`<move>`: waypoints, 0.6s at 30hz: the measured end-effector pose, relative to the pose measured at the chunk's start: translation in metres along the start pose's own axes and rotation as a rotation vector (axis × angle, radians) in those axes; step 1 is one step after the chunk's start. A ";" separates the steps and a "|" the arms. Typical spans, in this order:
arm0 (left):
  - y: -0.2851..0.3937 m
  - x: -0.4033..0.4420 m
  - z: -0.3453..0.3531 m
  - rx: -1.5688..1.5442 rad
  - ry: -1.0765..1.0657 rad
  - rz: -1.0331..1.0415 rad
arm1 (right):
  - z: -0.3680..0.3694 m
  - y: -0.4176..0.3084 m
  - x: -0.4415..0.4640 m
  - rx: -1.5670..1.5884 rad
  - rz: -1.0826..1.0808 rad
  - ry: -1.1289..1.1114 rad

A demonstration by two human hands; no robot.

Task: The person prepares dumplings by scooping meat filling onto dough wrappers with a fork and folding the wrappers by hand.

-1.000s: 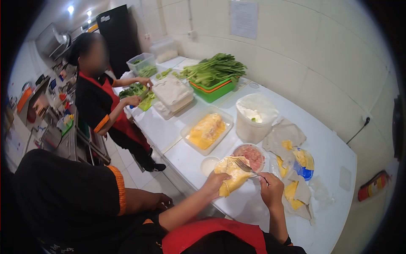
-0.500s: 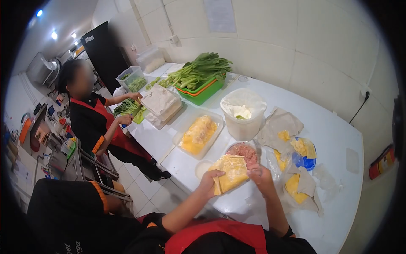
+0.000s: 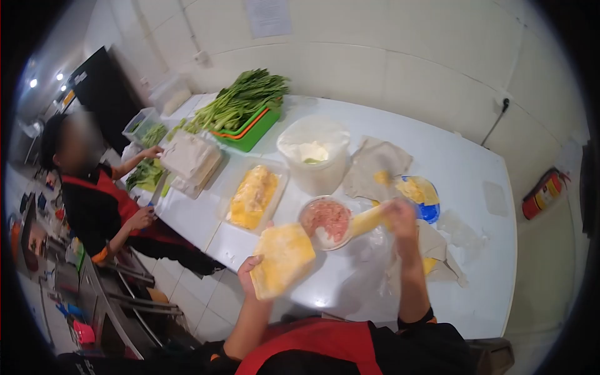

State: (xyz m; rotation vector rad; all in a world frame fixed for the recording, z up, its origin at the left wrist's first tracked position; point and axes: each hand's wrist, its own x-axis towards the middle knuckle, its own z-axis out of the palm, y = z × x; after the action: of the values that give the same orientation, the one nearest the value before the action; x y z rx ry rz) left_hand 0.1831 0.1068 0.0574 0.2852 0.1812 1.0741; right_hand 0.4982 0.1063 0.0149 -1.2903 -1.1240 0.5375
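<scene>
In my left hand (image 3: pixel 250 270) is a stack of square yellow dough wrappers (image 3: pixel 283 261), held by its left edge, thumb on top. My right hand (image 3: pixel 403 220), smeared by motion, pinches one loose yellow wrapper (image 3: pixel 369 220) that trails to the left. Between the hands stands a round bowl of pink minced meat (image 3: pixel 325 219), with the white bottom showing at the front. Behind it is a tall clear tub (image 3: pixel 312 165) with something white inside. A clear tray of filled yellow wrappers (image 3: pixel 253 197) lies behind the stack.
Grey cloth (image 3: pixel 376 169), a blue plate with yellow pieces (image 3: pixel 427 211) and crumpled plastic (image 3: pixel 462 226) lie to the right. Leafy greens (image 3: pixel 244 100) fill green and orange baskets (image 3: pixel 255 132). A co-worker (image 3: pixel 94 194) at left holds a knife (image 3: pixel 159 189) near greens.
My right hand has moved up and right, drawing a single wrapper away from the stack. The stack has shifted left, uncovering the meat bowl. The camera view has turned right.
</scene>
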 end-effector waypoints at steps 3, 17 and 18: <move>0.015 -0.014 0.001 -0.054 0.005 0.056 | -0.035 0.003 0.021 -0.551 0.022 0.360; 0.037 -0.053 -0.024 -0.350 -0.022 0.110 | 0.042 -0.063 -0.054 -0.895 0.054 -0.451; 0.038 -0.059 -0.035 -0.356 -0.026 0.112 | 0.050 -0.065 -0.054 -0.954 0.059 -0.454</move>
State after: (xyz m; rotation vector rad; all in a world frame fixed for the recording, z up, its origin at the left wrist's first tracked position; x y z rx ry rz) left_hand 0.1140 0.0765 0.0363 -0.0120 -0.0510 1.1912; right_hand 0.4159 0.0674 0.0515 -2.0800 -1.8427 0.3368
